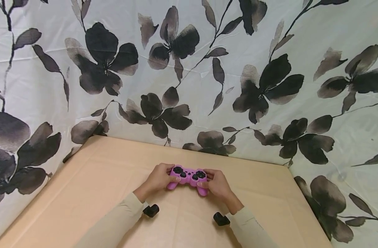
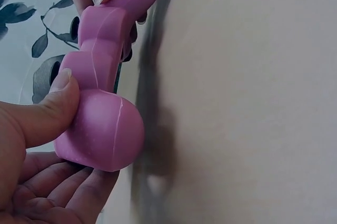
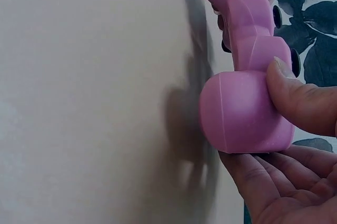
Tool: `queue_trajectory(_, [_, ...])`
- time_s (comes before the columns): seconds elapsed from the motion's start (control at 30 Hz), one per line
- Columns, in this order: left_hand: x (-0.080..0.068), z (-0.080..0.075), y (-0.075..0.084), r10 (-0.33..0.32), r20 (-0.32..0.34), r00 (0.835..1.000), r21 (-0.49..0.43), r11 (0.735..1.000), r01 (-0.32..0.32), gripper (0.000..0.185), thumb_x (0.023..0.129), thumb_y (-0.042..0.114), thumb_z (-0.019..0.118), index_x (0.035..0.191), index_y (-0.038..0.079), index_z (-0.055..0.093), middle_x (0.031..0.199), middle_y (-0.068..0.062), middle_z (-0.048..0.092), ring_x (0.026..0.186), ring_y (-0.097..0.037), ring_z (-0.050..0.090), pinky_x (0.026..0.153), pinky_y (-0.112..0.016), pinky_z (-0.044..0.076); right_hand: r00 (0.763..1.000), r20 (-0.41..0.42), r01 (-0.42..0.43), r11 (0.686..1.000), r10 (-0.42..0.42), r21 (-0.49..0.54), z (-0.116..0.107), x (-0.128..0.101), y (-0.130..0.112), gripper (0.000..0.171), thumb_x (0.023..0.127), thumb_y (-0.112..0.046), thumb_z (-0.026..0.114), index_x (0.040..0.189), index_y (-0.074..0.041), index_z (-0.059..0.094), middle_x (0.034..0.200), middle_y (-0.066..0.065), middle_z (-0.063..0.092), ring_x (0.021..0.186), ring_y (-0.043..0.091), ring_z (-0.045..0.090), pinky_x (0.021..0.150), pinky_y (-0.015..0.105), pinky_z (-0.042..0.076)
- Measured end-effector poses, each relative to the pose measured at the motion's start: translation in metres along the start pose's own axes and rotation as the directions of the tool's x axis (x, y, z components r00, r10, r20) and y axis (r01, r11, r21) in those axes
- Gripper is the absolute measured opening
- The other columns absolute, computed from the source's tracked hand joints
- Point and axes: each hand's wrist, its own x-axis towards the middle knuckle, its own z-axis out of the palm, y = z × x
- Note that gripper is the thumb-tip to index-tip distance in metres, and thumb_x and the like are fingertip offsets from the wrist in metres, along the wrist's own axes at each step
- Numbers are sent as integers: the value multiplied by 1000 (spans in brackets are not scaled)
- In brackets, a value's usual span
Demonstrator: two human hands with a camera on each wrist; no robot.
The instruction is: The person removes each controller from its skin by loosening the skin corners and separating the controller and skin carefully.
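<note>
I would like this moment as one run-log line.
left hand: holds pink controller; right hand: holds same controller; thumbsticks: visible, head view

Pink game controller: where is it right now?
In the head view, the pink game controller is centred left to right, below mid-height, held between the left hand and the right hand over the tan table.

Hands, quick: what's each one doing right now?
Left hand: holding the pink controller by its left side.
Right hand: holding the same controller's right side.
</note>
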Motion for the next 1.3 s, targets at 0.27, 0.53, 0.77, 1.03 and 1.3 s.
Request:
queue_trajectory(0.27, [-2, -5, 9, -46, -11, 999, 22, 999, 47, 61, 85, 20, 87, 138, -1, 65, 131, -15, 73, 99, -15, 67, 94, -35, 57, 1000, 8, -23, 1000, 23, -6, -4, -4, -9, 62, 85, -5, 84, 142, 3, 60, 139, 22, 67, 131, 38, 65, 110, 48, 50])
queue_trajectory(0.53, [1, -7, 19, -18, 5, 1000, 9, 1000, 18, 63, 85, 22, 87, 138, -2, 64, 125, -13, 76, 94, -14, 67, 86, -28, 57, 999, -21, -36, 998, 35, -45, -15, -5, -17, 62, 85, -3, 82, 143, 2, 59, 140, 21, 67, 130, 37, 65, 111, 47, 50])
queue_trajectory(0.77, [-1, -12, 20, -7, 11, 1000, 5, 1000, 7, 55, 87, 19, 86, 136, 2, 68, 128, -14, 75, 105, -16, 72, 101, -40, 58, 1000, -9, -10, 1000, 10, -5, -14, -7, -22, 62, 84, -1, 83, 142, 5, 60, 138, 23, 68, 128, 38, 67, 109, 47, 50])
queue_trajectory(1.03, [0, -14, 25, 33, 1, 999, 24, 999, -33, 53, 86, 22, 87, 133, 4, 71, 125, -13, 76, 102, -15, 72, 98, -39, 58, 1000, -10, 17, 1000, -17, -9, -17, -8, -28, 64, 83, -3, 84, 141, 6, 60, 136, 25, 68, 126, 39, 67, 108, 47, 52])
queue_trajectory(1.3, [-1, -17, 33, 33, -14, 999, 24, 999, -33, 56, 84, 22, 88, 133, 1, 70, 126, -16, 75, 102, -15, 73, 99, -41, 58, 1000, -24, 16, 1000, -16, 0, -20, -10, -33, 63, 82, 2, 83, 141, 6, 60, 136, 25, 68, 126, 39, 68, 108, 48, 51])
